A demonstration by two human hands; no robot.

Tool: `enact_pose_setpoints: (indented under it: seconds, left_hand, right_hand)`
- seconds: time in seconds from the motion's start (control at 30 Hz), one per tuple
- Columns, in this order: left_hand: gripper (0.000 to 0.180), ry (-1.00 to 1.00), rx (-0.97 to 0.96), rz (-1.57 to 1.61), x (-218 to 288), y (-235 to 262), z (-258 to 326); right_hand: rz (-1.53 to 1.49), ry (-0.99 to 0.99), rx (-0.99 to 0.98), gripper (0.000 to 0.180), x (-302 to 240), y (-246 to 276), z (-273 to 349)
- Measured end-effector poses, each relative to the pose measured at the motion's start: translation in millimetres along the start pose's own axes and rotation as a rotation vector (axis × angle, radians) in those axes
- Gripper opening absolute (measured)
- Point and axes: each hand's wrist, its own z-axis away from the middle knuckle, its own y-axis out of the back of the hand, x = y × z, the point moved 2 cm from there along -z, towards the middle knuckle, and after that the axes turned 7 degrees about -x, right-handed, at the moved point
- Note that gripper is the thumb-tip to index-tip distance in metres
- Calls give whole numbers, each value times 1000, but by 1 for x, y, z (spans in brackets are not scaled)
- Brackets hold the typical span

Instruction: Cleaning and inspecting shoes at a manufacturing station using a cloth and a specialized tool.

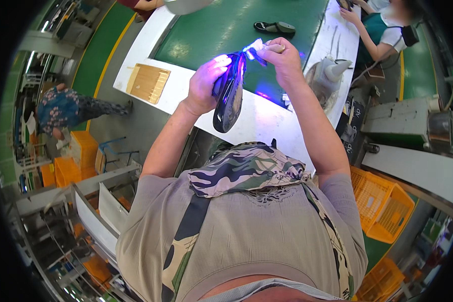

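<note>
A black glossy shoe (228, 103) hangs toe-down over the near edge of the white table, its sole side turned to the right. My left hand (205, 84) is closed round the shoe's upper part from the left. At the shoe's upper end, my right hand (287, 63) pinches a slim pale-handled tool (275, 49); glare keeps me from making out its kind. Violet light falls on the shoe, the left fingertips and the tool's tip. Whether that tip touches the shoe, I cannot tell.
Another black shoe (274, 28) lies on the green belt (211, 30). A wooden board (148, 83) rests on the white table at left; a white spouted bottle (335, 69) stands at right. Co-workers are at far right and left. Orange crates (380, 204) flank me.
</note>
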Motion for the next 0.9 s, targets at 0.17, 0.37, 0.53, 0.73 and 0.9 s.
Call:
enact_pose_setpoints:
  seconds: [0.17,0.37,0.53,0.73,0.9]
  left_hand:
    - [54,25,3,-96,5,18,10]
    - [56,96,-19,-149,8,29,15]
    - [57,160,-32,-203,-4,23,23]
    - [56,274,-58,-206,-19,11,33]
    - [54,376,-98,-210,-28,0,38]
  right_hand:
    - [27,-41,-69,21,13,-27,-12]
    - [-20,-56,-142,20,33,-34,-15]
    - [-65,-181,-254,18,42,-34,-12]
    - [-82,-217,-293,17,36,-31,-13]
    - [26,-110,-294,16,26,-31,-13]
